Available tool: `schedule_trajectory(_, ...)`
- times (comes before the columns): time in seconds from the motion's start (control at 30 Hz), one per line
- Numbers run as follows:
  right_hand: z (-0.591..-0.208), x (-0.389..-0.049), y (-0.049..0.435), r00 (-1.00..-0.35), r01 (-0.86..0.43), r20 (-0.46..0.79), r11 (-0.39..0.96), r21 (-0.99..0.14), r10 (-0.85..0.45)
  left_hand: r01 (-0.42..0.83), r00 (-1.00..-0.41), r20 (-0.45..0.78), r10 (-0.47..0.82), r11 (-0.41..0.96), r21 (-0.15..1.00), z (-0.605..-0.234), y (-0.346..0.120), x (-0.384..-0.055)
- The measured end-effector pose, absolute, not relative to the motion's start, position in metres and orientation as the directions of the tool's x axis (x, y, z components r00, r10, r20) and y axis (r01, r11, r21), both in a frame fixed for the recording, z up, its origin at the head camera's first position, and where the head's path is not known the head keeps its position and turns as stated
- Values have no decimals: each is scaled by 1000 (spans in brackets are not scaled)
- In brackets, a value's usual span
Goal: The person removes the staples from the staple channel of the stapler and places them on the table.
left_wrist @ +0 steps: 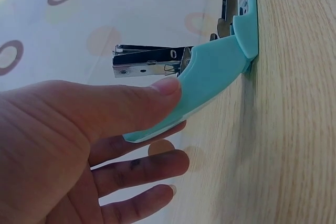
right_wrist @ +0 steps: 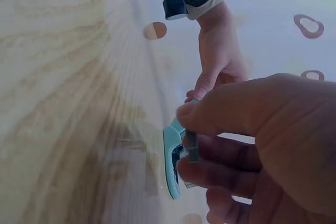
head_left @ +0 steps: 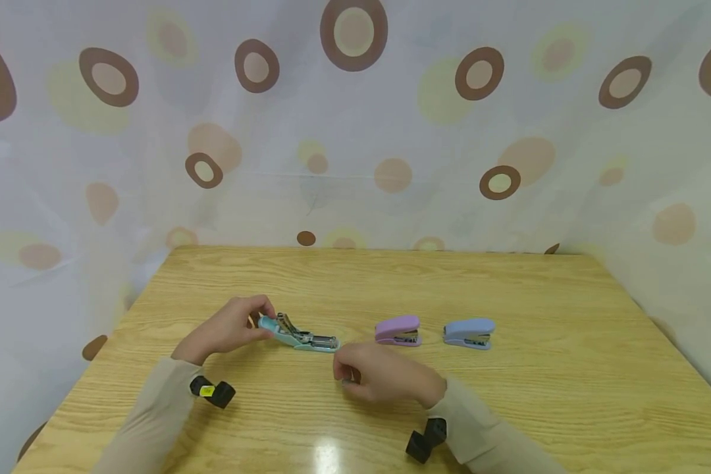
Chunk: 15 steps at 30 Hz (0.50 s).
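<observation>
One spotted cloth (head_left: 355,138), hung behind the teal stapler (left_wrist: 215,65) and round to both sides. One wood-grained surface (head_left: 569,375), under the teal stapler and extending to all sides.

Two sleeves, both beige: left sleeve (head_left: 151,415) to the near left of the teal stapler, right sleeve (head_left: 492,434) to the near right.

Two hands. Left hand (head_left: 231,326) at the left end of the teal stapler, thumb and forefinger clamped on that end, two more fingers loose and apart beneath. Right hand (head_left: 385,375) just beside the right end of the teal stapler, a little nearer, thumb and fingers clamped on one strip; hard to tell whether touching the stapler.

Three staplers in all, one opened and two closed. Teal stapler opened out, right half flat on the surface, left half tilted up in the left hand, one metal arm (left_wrist: 152,61) sticking up from the tilted half. Blue stapler (head_left: 469,326) well to the right of the teal one; purple stapler (head_left: 398,326) also to the right, but nearer.

Two small black cameras, one per wrist: left camera (head_left: 219,395) to the near left of the teal stapler, with one yellow label; right camera (head_left: 419,446) to the near right.

Smallest, one strip (right_wrist: 192,148), grey, just beside the right end of the teal stapler.
</observation>
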State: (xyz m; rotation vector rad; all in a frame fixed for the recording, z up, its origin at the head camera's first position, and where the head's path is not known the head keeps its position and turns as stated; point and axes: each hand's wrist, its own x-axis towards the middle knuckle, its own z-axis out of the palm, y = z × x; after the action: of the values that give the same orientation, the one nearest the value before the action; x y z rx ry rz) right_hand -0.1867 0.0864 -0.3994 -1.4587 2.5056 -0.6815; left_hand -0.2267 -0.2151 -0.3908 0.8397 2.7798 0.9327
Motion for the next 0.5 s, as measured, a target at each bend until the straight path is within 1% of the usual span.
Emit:
schedule_trajectory(0.13,-399,-180,87,-492,-793,36,430,-431,-870,473,-847,87,524,669,573,-389,-216,-225)
schedule_trajectory(0.3,-402,-173,89,-488,-782,-38,456,-424,-872,490,-836,98,540,656,574,-389,-214,-225)
schedule_trajectory(0.5,-406,-163,92,-499,-775,-58,475,-417,-865,503,-827,101,553,649,570,-391,-217,-227)
